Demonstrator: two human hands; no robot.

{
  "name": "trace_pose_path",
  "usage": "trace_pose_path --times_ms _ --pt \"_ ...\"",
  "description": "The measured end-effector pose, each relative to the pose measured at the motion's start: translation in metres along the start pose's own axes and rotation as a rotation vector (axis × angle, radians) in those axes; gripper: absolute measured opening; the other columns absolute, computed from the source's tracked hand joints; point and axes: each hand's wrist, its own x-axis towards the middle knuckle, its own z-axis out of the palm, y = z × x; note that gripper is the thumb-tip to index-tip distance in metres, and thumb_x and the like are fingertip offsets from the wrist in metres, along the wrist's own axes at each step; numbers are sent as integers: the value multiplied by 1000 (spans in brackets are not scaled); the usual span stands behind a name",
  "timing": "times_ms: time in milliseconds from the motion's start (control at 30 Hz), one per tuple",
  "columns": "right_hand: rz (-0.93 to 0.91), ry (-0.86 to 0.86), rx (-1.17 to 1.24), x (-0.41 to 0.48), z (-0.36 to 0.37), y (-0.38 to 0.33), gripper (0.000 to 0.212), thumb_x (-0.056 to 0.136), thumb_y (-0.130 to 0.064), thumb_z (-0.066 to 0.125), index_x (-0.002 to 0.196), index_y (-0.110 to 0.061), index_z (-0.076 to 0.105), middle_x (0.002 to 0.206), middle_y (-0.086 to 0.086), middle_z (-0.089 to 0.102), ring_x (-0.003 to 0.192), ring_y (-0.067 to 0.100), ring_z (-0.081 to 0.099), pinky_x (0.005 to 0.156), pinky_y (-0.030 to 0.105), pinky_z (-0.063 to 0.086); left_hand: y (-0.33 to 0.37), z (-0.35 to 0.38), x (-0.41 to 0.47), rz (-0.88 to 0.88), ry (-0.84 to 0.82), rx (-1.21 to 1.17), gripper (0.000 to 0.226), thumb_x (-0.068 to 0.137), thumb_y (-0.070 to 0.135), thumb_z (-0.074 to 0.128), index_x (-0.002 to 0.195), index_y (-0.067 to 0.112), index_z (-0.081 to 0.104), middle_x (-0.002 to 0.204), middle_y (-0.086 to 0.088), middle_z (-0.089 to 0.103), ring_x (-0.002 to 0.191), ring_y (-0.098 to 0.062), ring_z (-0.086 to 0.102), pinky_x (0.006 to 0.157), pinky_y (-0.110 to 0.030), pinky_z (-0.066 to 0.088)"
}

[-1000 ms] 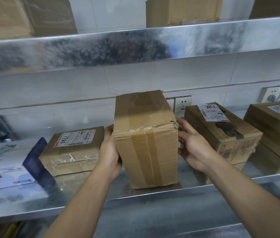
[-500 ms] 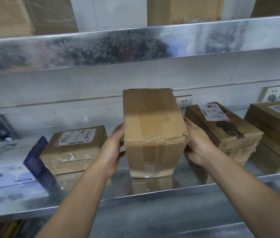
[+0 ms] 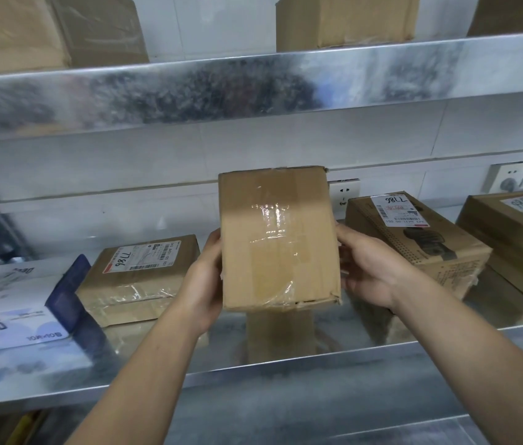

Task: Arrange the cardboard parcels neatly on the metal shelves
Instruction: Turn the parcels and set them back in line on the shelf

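You've got the box (image 3: 279, 239) gripped from both sides, left hand (image 3: 204, 284) on its left edge, right hand (image 3: 369, 271) on its right, fingers curled round the card. It sits in the gap on the lower shelf (image 3: 285, 369), between the flat parcel (image 3: 144, 277) and the printed parcel (image 3: 414, 242), tipped with its broad face towards you; whether its bottom edge touches the metal, I can't tell. This looks like the placing step: lay it down, square it with the neighbours, then let go. Plain brown cardboard, glossy tape (image 3: 273, 216) wrinkled down the middle, near corner crushed and torn. The shelf is slick, mirror-bright sheet metal, so expect easy sliding.
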Motion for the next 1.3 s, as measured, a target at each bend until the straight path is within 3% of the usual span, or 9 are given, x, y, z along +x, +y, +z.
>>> trace_pose_path --times_ms 133,300,400,533,700,867,967,1100,1300 --pt "-25 -36 87 2 -2 3 17 102 -34 59 108 -27 73 90 -2 76 75 12 69 54 22 54 0 0 1 16 11 -3 67 75 53 66 134 20 62 129 -11 68 130 -35 57 116 -53 35" --pt "-75 -73 146 4 -3 8 22 103 -32 58 120 -29 71 94 0 77 75 8 72 55 24 56 0 0 1 53 47 -26 52 87 46 61 132 21 59 129 -10 68 131 -39 55 116 -64 31" --pt "-102 -56 172 5 -4 11 19 103 -30 57 116 -31 71 94 -1 76 79 10 70 55 25 56 2 4 -2 58 81 -12 58 84 50 62 132 18 56 122 -11 68 124 -39 59 112 -59 37" --pt "-128 -40 150 5 -5 12 17 103 -35 56 115 -32 69 96 0 75 89 14 68 63 29 56 1 6 -4 40 92 -25 74 74 54 68 138 17 56 135 -19 62 129 -41 55 101 -51 43" --pt "-125 -19 131 6 -2 13 32 101 -46 55 127 -31 66 118 8 72 104 19 66 78 35 53 -2 6 -3 2 136 -29 57 95 51 57 137 12 57 119 -12 70 110 -31 65 102 -46 45" --pt "-102 -32 143 7 1 20 66 79 -62 64 135 -29 62 113 4 71 104 19 66 84 38 56 -1 10 -6 -85 67 -68 55 99 56 42 122 17 72 113 -10 76 103 -26 72 93 -39 52" --pt "-130 -53 122 7 2 22 58 79 -59 66 129 -31 59 117 3 71 114 22 65 103 46 51 -3 12 -8 -81 29 -92 49 101 52 42 109 18 76 105 -8 77 94 -23 73 88 -38 52" --pt "-115 -68 147 10 0 27 50 83 -53 70 126 -31 58 118 3 68 116 24 60 112 51 43 -7 10 -10 -60 24 -101 44 103 45 42 119 16 71 102 -7 77 93 -22 73 84 -38 53" --pt "-118 -132 185 13 -4 31 54 66 -49 82 112 -32 58 112 1 68 115 27 57 104 50 44 -11 5 -9 31 -22 -116 38 90 40 52 115 17 68 96 -4 74 87 -20 70 77 -36 54"
